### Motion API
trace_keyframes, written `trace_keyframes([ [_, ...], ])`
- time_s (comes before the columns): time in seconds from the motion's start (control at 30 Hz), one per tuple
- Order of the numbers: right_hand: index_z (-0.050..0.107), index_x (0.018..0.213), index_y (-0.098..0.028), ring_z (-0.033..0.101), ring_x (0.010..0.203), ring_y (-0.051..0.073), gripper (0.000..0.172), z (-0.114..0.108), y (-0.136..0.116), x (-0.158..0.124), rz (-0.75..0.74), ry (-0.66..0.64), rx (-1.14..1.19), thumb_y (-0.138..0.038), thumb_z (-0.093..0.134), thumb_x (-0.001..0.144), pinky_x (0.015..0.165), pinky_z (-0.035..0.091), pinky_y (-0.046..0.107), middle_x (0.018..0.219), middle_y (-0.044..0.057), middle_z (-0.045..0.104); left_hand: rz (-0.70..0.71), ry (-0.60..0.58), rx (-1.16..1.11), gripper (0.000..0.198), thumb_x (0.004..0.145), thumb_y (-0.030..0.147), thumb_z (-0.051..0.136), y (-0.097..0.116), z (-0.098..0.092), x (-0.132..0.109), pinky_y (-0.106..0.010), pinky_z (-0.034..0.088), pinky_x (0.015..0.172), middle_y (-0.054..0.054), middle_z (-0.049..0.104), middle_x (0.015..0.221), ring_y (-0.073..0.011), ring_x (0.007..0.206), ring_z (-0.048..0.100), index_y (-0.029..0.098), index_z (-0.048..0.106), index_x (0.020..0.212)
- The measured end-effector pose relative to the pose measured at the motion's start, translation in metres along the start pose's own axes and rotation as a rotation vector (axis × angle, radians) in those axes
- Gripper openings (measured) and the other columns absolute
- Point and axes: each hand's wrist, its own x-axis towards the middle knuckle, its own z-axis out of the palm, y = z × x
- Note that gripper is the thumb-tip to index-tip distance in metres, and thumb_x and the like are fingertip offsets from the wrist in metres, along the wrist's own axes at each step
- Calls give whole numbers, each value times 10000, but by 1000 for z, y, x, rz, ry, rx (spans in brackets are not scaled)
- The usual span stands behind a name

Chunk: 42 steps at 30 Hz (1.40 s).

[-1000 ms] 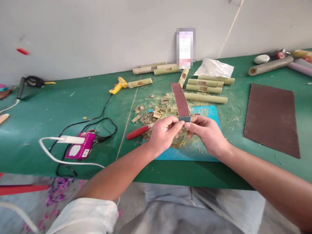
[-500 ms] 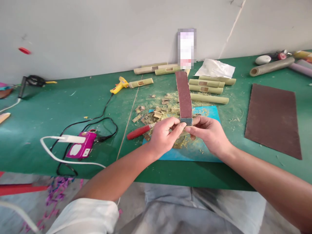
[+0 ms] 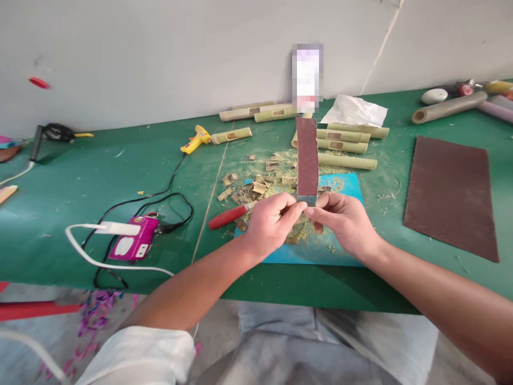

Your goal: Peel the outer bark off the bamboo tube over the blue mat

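Both hands meet over a blue mat (image 3: pixel 344 187) strewn with bamboo shavings. My left hand (image 3: pixel 272 222) and my right hand (image 3: pixel 344 222) each pinch the near end of a narrow brown sandpaper strip (image 3: pixel 307 158). The strip stands up and away from me, almost straight. Something small seems held under its near end between the fingers; I cannot make it out. A red-handled knife (image 3: pixel 228 216) lies just left of my left hand.
Cut bamboo tubes (image 3: pixel 347 160) lie behind the mat, more along the wall. A large brown sandpaper sheet (image 3: pixel 451 195) lies at right. A yellow glue gun (image 3: pixel 195 140), its black cord and a pink power strip (image 3: pixel 134 243) sit at left on the green table (image 3: pixel 80 182).
The sandpaper strip's far end has swung from leaning left to pointing nearly straight away. Both hands stayed in place, still pinching its near end.
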Motion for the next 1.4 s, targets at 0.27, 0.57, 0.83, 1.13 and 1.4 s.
trace_keyframes([
  [0.27, 549, 607, -203, 474, 449, 86, 343, -1, -5, -1, -16, -18, 22, -453, 765, 698, 468, 365, 251, 488, -42, 556, 1, -51, -147, 417, 886, 385, 577, -1, 2, 2, -213, 290, 460, 49, 389, 501, -70, 468, 352, 180, 388, 576],
  [0.57, 542, 599, -195, 506, 476, 81, 321, -3, -3, 2, 26, -56, 210, -390, 776, 701, 453, 385, 243, 576, -34, 588, -252, -177, -487, 366, 886, 432, 595, -3, 4, 1, -181, 361, 396, 18, 542, 544, -63, 418, 461, 168, 505, 650],
  [0.83, 558, 652, -191, 508, 469, 78, 287, -3, -2, 3, 60, -65, 151, -347, 798, 673, 476, 394, 241, 559, -53, 573, -213, -99, -428, 368, 897, 370, 582, 2, 2, -2, -164, 345, 384, 39, 512, 501, -48, 383, 439, 169, 457, 615],
  [1.13, 499, 611, -202, 368, 411, 49, 332, -4, -7, 2, 68, -105, 70, -328, 802, 663, 413, 241, 230, 453, -90, 451, -28, -70, -216, 391, 910, 323, 546, -4, 3, -3, -198, 340, 474, 40, 460, 506, -59, 454, 405, 171, 396, 582],
  [1.4, 496, 605, -203, 368, 394, 53, 330, -6, -8, 1, 57, -137, 118, -321, 797, 666, 404, 240, 233, 443, -87, 458, -159, -230, -471, 357, 886, 380, 571, -3, 1, 1, -188, 338, 428, 31, 501, 515, -59, 429, 414, 165, 487, 613],
])
